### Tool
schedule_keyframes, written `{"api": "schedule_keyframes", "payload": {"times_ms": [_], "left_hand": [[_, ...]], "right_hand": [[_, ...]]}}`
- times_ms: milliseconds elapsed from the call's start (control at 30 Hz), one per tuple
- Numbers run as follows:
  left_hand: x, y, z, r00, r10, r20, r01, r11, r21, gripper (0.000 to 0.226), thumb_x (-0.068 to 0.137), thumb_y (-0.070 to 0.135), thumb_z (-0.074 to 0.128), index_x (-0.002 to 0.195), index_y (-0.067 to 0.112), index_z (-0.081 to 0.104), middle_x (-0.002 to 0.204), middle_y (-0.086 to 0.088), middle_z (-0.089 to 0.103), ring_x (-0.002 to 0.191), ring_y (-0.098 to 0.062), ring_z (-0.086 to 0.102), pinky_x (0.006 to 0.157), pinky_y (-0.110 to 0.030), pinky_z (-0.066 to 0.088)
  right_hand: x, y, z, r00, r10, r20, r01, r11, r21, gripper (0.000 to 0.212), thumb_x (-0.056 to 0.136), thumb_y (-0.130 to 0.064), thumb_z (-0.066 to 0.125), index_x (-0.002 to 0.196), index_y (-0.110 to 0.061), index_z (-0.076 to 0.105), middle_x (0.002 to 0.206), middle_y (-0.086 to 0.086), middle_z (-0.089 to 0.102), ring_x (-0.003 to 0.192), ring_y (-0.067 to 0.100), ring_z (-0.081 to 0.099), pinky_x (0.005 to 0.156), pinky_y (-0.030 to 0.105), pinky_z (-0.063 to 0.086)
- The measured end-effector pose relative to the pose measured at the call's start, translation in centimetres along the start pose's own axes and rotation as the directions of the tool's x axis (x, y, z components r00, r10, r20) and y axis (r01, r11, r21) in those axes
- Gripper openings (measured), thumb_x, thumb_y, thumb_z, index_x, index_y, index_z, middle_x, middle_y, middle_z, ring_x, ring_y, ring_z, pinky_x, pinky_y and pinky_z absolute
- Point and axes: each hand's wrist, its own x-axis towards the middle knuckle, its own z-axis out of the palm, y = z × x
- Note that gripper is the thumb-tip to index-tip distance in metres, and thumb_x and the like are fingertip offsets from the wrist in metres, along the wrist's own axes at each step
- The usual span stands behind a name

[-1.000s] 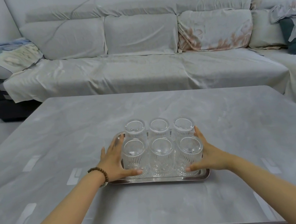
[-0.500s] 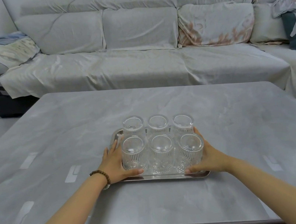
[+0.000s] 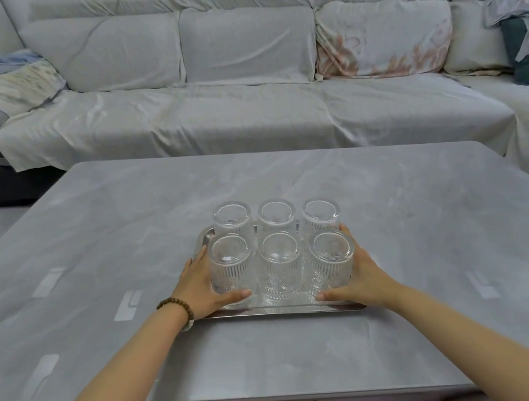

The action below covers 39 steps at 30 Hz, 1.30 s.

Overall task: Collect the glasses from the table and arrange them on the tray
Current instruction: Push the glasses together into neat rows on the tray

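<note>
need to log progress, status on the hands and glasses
Left hand and right hand grip the ends of the tray. Six glasses upside down on it, two rows of three. Table around it bare.

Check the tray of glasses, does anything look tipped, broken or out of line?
Nothing stands out. Six ribbed glasses stand in two neat rows of three on the metal tray, none tipped or cracked. The left hand and right hand flank the tray.
</note>
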Motion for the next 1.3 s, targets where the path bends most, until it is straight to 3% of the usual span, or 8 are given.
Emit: {"api": "schedule_keyframes", "payload": {"times_ms": [233,600,733,800,933,1033,1167,1300], "left_hand": [[-0.2,0.7,-0.6,1.0,0.012,0.001,-0.012,0.999,-0.038,0.113,0.049,0.082,0.061,0.144,0.035,0.022,0.14,0.025,0.022,0.139,-0.015,0.031,0.116,-0.048,0.022],[0.0,0.5,-0.7,0.999,-0.024,0.024,0.025,0.998,-0.057,0.109,0.049,0.081,0.063,0.141,0.037,0.026,0.149,0.012,0.035,0.137,-0.014,0.036,0.114,-0.049,0.027],[-0.1,0.3,-0.5,0.999,-0.048,0.023,0.049,0.998,-0.026,0.108,0.048,0.085,0.06,0.139,0.036,0.03,0.146,0.011,0.04,0.134,-0.014,0.04,0.112,-0.049,0.028],[0.0,0.3,-0.5,0.998,-0.054,0.02,0.055,0.998,-0.01,0.113,0.046,0.086,0.06,0.142,0.036,0.026,0.149,0.012,0.036,0.135,-0.014,0.038,0.114,-0.049,0.025],[-0.4,1.0,-1.3,0.995,-0.092,-0.027,0.087,0.987,-0.135,0.134,0.046,0.072,0.074,0.147,0.037,-0.006,0.157,0.009,0.021,0.142,-0.018,0.025,0.118,-0.045,0.02],[-0.6,2.6,-2.5,0.996,-0.021,-0.092,0.002,0.979,-0.202,0.135,0.047,0.069,0.076,0.147,0.039,-0.01,0.156,0.009,0.019,0.14,-0.007,0.021,0.116,-0.037,0.021],[-0.1,5.5,-3.7,0.968,0.204,-0.146,-0.191,0.977,0.1,0.121,0.055,0.076,0.063,0.149,0.034,0.0,0.159,0.009,0.009,0.146,-0.012,0.007,0.12,-0.039,0.009],[1.0,7.9,-3.3,0.97,0.231,0.078,-0.241,0.86,0.449,0.108,0.056,0.089,0.034,0.146,0.043,-0.005,0.161,0.011,-0.003,0.148,-0.019,-0.006,0.119,-0.051,0.001]], "right_hand": [[-0.1,-0.3,-0.1,1.0,0.027,-0.014,-0.027,0.998,-0.051,0.148,0.032,-0.076,0.08,0.15,-0.039,-0.002,0.161,-0.013,0.013,0.148,0.01,0.018,0.12,0.046,0.022],[-0.6,-1.9,0.0,0.999,0.046,-0.006,-0.046,0.993,-0.111,0.146,0.041,-0.069,0.079,0.152,-0.029,-0.008,0.162,-0.012,0.001,0.149,0.011,0.009,0.122,0.045,0.016],[-0.7,-1.8,0.1,0.998,0.054,-0.02,-0.056,0.993,-0.108,0.152,0.034,-0.078,0.076,0.152,-0.028,-0.008,0.162,-0.012,0.001,0.149,0.011,0.01,0.121,0.045,0.018],[-0.7,-1.6,0.1,0.998,0.056,-0.023,-0.058,0.993,-0.102,0.153,0.033,-0.082,0.072,0.152,-0.028,-0.009,0.162,-0.012,0.001,0.149,0.011,0.01,0.121,0.045,0.018],[-1.0,-1.6,0.1,0.999,0.048,-0.018,-0.049,0.996,-0.069,0.15,0.036,-0.081,0.073,0.15,-0.032,-0.012,0.162,-0.013,-0.002,0.15,0.009,0.007,0.122,0.045,0.016],[-1.3,-2.2,-0.2,0.999,0.029,-0.032,-0.03,0.999,-0.024,0.146,0.043,-0.072,0.078,0.149,-0.032,-0.014,0.162,-0.012,-0.003,0.149,0.009,0.007,0.123,0.041,0.015],[-1.6,-3.6,-1.2,0.984,-0.156,-0.085,0.149,0.985,-0.084,0.129,0.057,-0.052,0.084,0.148,-0.037,-0.007,0.159,-0.007,0.007,0.148,0.01,0.013,0.12,0.035,0.019],[-1.4,-4.6,-2.4,0.944,-0.328,0.038,0.316,0.864,-0.391,0.112,0.063,-0.047,0.082,0.147,-0.041,0.008,0.157,-0.013,0.004,0.149,0.015,0.008,0.121,0.035,0.014]]}}
